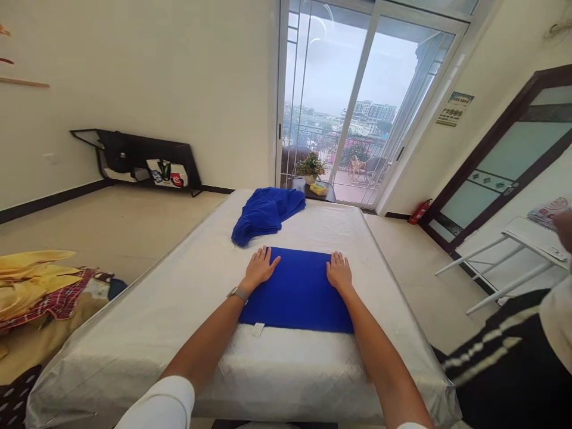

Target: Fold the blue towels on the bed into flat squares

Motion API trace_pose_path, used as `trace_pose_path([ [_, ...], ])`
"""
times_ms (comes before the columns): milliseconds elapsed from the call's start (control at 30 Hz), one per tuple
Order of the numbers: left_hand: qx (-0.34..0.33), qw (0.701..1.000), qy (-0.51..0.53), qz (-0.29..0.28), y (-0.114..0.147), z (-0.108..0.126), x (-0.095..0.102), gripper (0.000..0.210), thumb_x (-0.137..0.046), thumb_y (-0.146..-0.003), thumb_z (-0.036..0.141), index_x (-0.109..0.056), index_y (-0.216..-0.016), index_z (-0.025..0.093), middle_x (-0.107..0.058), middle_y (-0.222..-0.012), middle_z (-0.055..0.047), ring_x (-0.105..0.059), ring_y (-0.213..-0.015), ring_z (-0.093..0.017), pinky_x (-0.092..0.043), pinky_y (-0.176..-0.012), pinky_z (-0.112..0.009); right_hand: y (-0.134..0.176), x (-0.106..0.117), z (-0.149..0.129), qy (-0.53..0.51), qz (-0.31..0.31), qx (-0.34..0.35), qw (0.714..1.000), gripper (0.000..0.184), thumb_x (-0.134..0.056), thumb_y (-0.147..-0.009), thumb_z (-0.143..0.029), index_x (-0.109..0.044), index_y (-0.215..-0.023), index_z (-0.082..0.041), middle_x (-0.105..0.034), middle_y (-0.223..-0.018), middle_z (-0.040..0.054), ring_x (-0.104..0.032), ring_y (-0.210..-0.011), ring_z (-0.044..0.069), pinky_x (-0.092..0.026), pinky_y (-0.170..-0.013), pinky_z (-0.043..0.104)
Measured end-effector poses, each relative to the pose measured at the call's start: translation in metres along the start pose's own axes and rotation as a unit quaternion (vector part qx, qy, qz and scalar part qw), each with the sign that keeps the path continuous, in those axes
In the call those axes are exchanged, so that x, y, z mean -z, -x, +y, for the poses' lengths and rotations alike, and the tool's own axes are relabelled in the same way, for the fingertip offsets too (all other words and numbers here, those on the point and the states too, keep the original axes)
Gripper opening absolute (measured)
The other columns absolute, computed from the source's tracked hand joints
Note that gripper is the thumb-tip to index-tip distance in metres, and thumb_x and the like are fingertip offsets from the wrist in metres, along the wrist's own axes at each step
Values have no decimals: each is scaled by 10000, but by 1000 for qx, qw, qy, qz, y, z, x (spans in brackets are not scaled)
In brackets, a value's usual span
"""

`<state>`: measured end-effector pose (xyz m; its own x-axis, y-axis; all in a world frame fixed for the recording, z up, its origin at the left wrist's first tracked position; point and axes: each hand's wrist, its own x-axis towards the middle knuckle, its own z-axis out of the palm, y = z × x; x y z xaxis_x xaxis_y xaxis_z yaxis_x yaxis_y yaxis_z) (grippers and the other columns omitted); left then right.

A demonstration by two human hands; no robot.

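Several yellow, plaid and brown cloths (40,292) lie heaped at the far left, beside a bed (179,310) with a pale, shiny cover. Behind, by the wall, a black frame (143,154) has a printed white bag (167,173) in it. The left hand (260,268), a watch (239,293) on its wrist, lies flat with fingers slightly apart and thumb stretched inward, on the left edge of a folded blue cloth (299,292). That cloth lies smooth on the near part of the bed, a white tag (258,329) at its near edge. Beyond it sits a second blue cloth (268,211), crumpled. Past the bed's far end, a potted plant (311,165) and a yellow pack (319,189) stand on a small dark table (330,193). The right hand (339,271) rests flat on the folded cloth's right edge, fingers pointing away. Farther right are a red fire extinguisher (420,211), a dark-framed door (496,167), a white table (527,235) and, partly in view, another person (504,357) in dark, striped clothing.
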<state>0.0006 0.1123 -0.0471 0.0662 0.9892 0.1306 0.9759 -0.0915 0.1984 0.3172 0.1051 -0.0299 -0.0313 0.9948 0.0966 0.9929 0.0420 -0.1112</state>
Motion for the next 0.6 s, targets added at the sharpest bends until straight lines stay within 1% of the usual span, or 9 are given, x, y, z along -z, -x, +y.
trace_pose_path([
  [67,-1,1000,4,2,0,2,-1,883,-86,-956,682,-276,-1547,54,-219,-1631,-193,-211,-1510,-312,-169,-1220,-445,1,1,-1,-6,-3,10,1000,668,-135,-1020,-409,-210,-1573,-42,-184,-1647,103,-58,-1533,200,-8,-1228,388],
  [200,-4,1000,1,4,-1,3,-2,894,-76,-950,688,-279,-1544,53,-233,-1627,-194,-208,-1512,-302,-170,-1221,-449,2,0,-1,-35,-64,-19,997,687,-113,-1022,-457,-161,-1586,-67,-143,-1658,73,-69,-1531,173,-60,-1226,355],
  [300,1,1000,-4,-5,-3,1,0,881,-78,-953,681,-283,-1543,59,-247,-1623,-191,-228,-1506,-302,-183,-1216,-455,3,-1,-1,-43,-70,-28,996,687,-112,-1023,-460,-135,-1590,-74,-112,-1663,58,-40,-1531,155,-38,-1228,345],
  [367,10,1000,-9,-2,-5,6,2,882,-90,-957,673,-303,-1530,37,-279,-1606,-210,-247,-1498,-316,-184,-1214,-465,3,-1,-2,-46,-66,-29,996,684,-114,-1023,-459,-134,-1591,-78,-112,-1663,56,-36,-1531,150,-32,-1228,343],
  [433,0,1000,-4,24,-7,24,5,891,-101,-961,665,-332,-1507,0,-311,-1585,-237,-256,-1493,-328,-181,-1216,-463,4,-1,-3,-48,-62,-28,997,682,-117,-1024,-458,-141,-1590,-79,-121,-1662,59,-45,-1531,152,-38,-1229,346],
  [467,-20,999,5,38,-8,39,5,889,-107,-965,660,-348,-1496,-11,-327,-1575,-244,-260,-1492,-328,-184,-1217,-456,4,0,-3,-48,-60,-27,997,681,-120,-1025,-457,-148,-1588,-76,-129,-1660,63,-52,-1531,156,-45,-1229,349],
  [533,-91,994,34,52,-9,77,4,864,-122,-974,647,-371,-1489,-1,-360,-1563,-235,-281,-1486,-311,-201,-1215,-436,5,0,-3,-44,-54,-27,997,676,-130,-1027,-447,-167,-1584,-67,-149,-1656,76,-64,-1531,166,-60,-1229,359],
  [600,-173,982,64,35,-8,121,-1,813,-138,-988,623,-379,-1497,37,-388,-1555,-209,-311,-1476,-288,-224,-1209,-426,6,1,-2,-35,-48,-22,998,654,-145,-1030,-422,-188,-1582,-74,-167,-1652,88,-79,-1530,175,-80,-1227,374],
])
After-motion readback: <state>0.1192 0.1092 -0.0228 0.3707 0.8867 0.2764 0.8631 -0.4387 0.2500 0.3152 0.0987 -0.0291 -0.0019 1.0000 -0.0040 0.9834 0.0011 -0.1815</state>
